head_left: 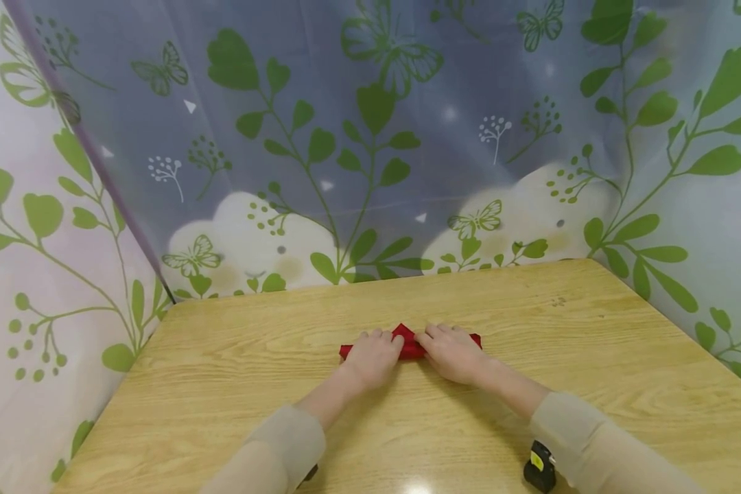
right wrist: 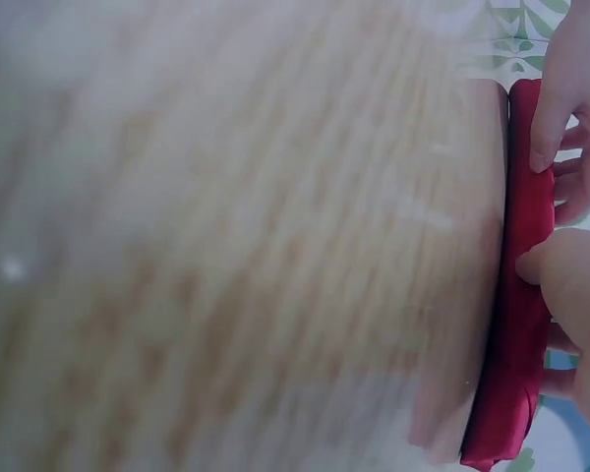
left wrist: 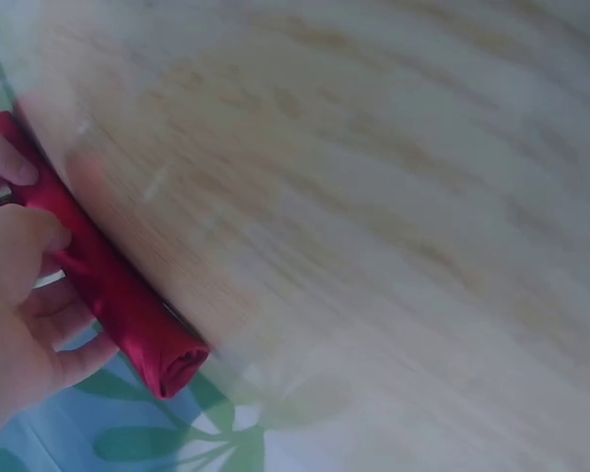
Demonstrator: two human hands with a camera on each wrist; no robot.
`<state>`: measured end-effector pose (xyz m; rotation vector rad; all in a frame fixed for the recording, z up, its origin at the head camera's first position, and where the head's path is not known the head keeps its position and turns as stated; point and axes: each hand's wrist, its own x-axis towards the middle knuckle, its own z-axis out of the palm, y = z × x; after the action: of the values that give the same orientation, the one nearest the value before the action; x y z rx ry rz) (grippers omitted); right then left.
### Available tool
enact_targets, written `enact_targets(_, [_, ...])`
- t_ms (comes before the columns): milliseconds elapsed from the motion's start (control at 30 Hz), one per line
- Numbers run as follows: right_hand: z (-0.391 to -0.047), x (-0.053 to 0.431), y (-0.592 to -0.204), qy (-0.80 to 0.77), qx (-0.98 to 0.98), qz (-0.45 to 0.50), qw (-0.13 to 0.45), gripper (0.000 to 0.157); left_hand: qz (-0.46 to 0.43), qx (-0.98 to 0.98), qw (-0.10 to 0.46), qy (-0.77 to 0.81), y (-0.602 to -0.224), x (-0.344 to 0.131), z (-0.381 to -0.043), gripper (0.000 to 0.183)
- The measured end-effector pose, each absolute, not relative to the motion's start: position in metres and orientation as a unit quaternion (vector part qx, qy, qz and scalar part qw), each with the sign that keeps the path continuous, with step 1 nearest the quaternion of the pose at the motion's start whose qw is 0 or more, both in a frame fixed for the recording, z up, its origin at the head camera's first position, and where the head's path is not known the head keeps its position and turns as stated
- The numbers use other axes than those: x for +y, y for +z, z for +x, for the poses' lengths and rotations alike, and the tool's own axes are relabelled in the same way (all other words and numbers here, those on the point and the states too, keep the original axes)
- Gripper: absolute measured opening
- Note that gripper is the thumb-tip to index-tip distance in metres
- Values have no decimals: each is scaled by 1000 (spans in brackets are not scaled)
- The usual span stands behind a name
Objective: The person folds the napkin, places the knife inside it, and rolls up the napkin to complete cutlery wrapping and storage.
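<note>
A rolled-up shiny red cloth (head_left: 411,348) lies crosswise on the wooden table, a small pointed corner sticking up at its middle. My left hand (head_left: 373,357) holds its left half and my right hand (head_left: 453,351) its right half, the two close together. In the left wrist view, the thumb lies on the near side of the cloth roll (left wrist: 118,295) and fingers reach round the far side; layers show in a spiral at its end. The right wrist view has the right thumb pressed on the cloth roll (right wrist: 516,354), fingers behind it.
The wooden table (head_left: 222,398) runs back to a curtain (head_left: 309,82) printed with leaves, butterflies and clouds, with more printed fabric along both sides. A small black device (head_left: 540,468) with a yellow label is by the right sleeve (head_left: 593,439).
</note>
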<state>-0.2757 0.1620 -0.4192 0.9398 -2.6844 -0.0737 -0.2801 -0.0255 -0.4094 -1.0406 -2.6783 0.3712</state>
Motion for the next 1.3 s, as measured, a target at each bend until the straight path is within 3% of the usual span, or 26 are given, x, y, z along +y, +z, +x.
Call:
enact_targets(233, [-278,165,-415,2,-924,358,136,23,-327,-933,110,105,-408,-41,-282,23])
enact_targets(433, [-279,170,-411,38,-914,388,111,26,-352,-923,120,97,-403,-50,-280,21])
enact_targets(700, [-280,171,-404,59,-911,401,81,23,-352,-932,65,54,-395,-53,-277,13])
enact_targets(1000, [-279,167,-413,21,-919,368,141,9,-324,-944,48,45,-402,-52,-278,18])
enact_targets(1133, [-279,171,-413,-3,-914,361,183,16,-308,-949,53,47,-405,-52,-279,17])
enact_targets(1300, [-281,177,-412,-16,-903,379,204,26,-289,-950,99,60,-406,-53,-281,14])
